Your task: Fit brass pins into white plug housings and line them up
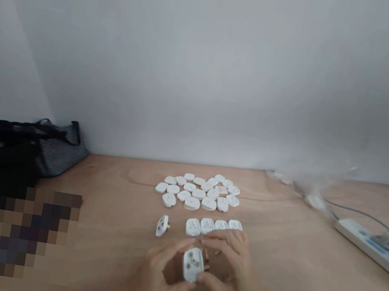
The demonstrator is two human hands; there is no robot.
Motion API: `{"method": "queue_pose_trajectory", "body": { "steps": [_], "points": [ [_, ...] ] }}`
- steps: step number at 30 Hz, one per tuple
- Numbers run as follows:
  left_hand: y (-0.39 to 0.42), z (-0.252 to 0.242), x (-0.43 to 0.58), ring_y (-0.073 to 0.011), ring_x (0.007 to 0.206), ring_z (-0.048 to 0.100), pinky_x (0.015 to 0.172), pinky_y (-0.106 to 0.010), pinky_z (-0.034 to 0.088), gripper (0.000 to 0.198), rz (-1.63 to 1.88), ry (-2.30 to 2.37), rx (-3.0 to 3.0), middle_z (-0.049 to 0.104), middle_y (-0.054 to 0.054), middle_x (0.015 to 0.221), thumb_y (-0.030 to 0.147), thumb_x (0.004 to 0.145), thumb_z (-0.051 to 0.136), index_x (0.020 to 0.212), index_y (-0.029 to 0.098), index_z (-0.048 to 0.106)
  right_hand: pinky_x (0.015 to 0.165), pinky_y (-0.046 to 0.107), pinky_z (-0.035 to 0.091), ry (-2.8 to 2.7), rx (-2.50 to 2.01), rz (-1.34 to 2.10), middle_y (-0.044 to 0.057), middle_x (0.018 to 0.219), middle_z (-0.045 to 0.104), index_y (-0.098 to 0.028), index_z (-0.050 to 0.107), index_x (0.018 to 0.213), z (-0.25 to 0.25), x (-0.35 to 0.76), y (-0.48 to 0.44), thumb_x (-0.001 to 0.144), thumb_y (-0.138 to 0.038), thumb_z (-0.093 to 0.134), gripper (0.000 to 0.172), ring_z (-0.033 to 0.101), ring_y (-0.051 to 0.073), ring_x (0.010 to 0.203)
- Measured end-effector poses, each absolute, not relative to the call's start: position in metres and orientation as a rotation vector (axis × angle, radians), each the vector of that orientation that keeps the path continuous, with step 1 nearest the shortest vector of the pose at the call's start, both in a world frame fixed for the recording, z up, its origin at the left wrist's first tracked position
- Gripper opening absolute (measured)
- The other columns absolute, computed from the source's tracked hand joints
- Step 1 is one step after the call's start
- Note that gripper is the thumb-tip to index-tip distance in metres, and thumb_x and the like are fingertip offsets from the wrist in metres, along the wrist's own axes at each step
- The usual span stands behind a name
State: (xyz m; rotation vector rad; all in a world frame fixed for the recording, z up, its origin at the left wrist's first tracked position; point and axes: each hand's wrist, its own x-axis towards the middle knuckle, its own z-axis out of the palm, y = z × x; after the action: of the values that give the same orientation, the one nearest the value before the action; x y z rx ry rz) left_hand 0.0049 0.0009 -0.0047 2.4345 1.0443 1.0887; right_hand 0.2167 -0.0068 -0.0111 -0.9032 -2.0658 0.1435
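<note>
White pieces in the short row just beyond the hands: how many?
4, side by side: leftmost piece, second piece, third piece, rightmost piece; the right hand may hide others.

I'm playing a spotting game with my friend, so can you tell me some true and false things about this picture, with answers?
1. A white, rounded-square plastic piece is between the left hand and right hand. True.
2. The long white plastic power strip lies on the picture's left. False: it lies on the right.
3. A lone white plastic piece sits left of the short row of white plastic pieces. True.
4. That row is nearer the wall than the big white plastic cluster. False: the cluster is nearer.
</note>
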Motion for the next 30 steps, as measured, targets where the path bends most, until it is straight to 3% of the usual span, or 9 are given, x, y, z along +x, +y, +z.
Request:
{"method": "queue_pose_trajectory", "body": {
  "steps": [2, 4, 7, 12, 16, 19, 22, 30],
  "points": [
    [0.002, -0.005, 0.003, -0.0240, 0.100, 0.064, 0.088, -0.032, 0.052, 0.058, 1.093, 1.065, 2.405, 0.067, -0.006, 0.110, 0.023, 0.065, 0.075, 0.119, 0.024, 0.053, 0.084, 0.041, 0.035, -2.058, -0.914, 0.239, 0.007, 0.106, 0.063, -0.026, 0.051, 0.121, -0.014, 0.218, -0.004, 0.066, -0.052, 0.073, 0.064, 0.053, 0.026, 0.096],
    [0.004, -0.006, 0.002, -0.0252, 0.101, 0.063, 0.088, -0.034, 0.051, 0.062, 1.079, 1.062, 2.369, 0.066, -0.007, 0.110, 0.024, 0.063, 0.078, 0.119, 0.024, 0.053, 0.085, 0.041, 0.035, -2.076, -0.913, 0.335, 0.005, 0.104, 0.064, -0.028, 0.051, 0.121, -0.016, 0.217, 0.000, 0.059, -0.057, 0.076, 0.072, 0.054, 0.025, 0.094],
    [0.006, -0.007, 0.001, -0.0254, 0.101, 0.062, 0.088, -0.034, 0.051, 0.065, 1.053, 1.050, 2.331, 0.066, -0.006, 0.108, 0.029, 0.062, 0.080, 0.121, 0.025, 0.054, 0.086, 0.041, 0.034, -2.086, -0.969, 0.500, 0.002, 0.101, 0.065, -0.032, 0.060, 0.110, -0.018, 0.213, 0.003, 0.056, -0.054, 0.079, 0.062, 0.054, 0.025, 0.094],
    [0.009, -0.007, 0.001, -0.0259, 0.100, 0.061, 0.087, -0.035, 0.050, 0.066, 1.025, 1.070, 2.391, 0.067, -0.006, 0.106, 0.040, 0.063, 0.079, 0.123, 0.025, 0.053, 0.082, 0.037, 0.040, -1.966, -1.076, 0.741, 0.003, 0.092, 0.063, -0.024, 0.064, 0.093, -0.017, 0.210, 0.002, 0.054, -0.049, 0.081, 0.050, 0.053, 0.024, 0.091],
    [0.026, -0.002, -0.013, -0.0316, 0.104, 0.057, 0.091, -0.044, 0.046, 0.066, 1.126, 1.143, 2.502, 0.064, -0.010, 0.108, 0.051, 0.057, 0.079, 0.113, 0.022, 0.059, 0.078, 0.035, 0.043, -1.879, -1.154, 0.748, 0.004, 0.096, 0.062, -0.022, 0.062, 0.099, -0.016, 0.212, 0.006, 0.058, -0.042, 0.079, 0.049, 0.054, 0.025, 0.093],
    [0.045, 0.000, -0.031, -0.0318, 0.111, 0.053, 0.094, -0.047, 0.043, 0.055, 1.108, 1.279, 2.439, 0.060, -0.011, 0.117, 0.041, 0.066, 0.075, 0.114, 0.020, 0.057, 0.085, 0.039, 0.039, -1.892, -1.218, 0.604, 0.004, 0.097, 0.065, -0.023, 0.062, 0.102, -0.006, 0.208, 0.020, 0.063, -0.036, 0.075, 0.043, 0.053, 0.027, 0.099],
    [0.061, -0.004, -0.046, -0.0304, 0.116, 0.051, 0.099, -0.047, 0.039, 0.060, 0.955, 1.283, 2.279, 0.056, -0.011, 0.126, 0.031, 0.069, 0.073, 0.123, 0.020, 0.050, 0.092, 0.043, 0.031, -2.024, -1.230, 0.438, 0.002, 0.099, 0.066, -0.025, 0.063, 0.100, 0.007, 0.198, 0.038, 0.065, -0.034, 0.073, 0.037, 0.055, 0.025, 0.098],
    [0.070, -0.011, -0.052, -0.0276, 0.121, 0.048, 0.105, -0.045, 0.035, 0.058, 0.862, 1.177, 2.097, 0.055, -0.008, 0.130, 0.026, 0.074, 0.068, 0.128, 0.020, 0.047, 0.087, 0.043, 0.027, -2.192, -1.294, 0.328, 0.002, 0.093, 0.068, -0.028, 0.063, 0.102, 0.005, 0.161, 0.068, 0.068, -0.044, 0.071, 0.038, 0.055, 0.025, 0.096]
  ]
}}
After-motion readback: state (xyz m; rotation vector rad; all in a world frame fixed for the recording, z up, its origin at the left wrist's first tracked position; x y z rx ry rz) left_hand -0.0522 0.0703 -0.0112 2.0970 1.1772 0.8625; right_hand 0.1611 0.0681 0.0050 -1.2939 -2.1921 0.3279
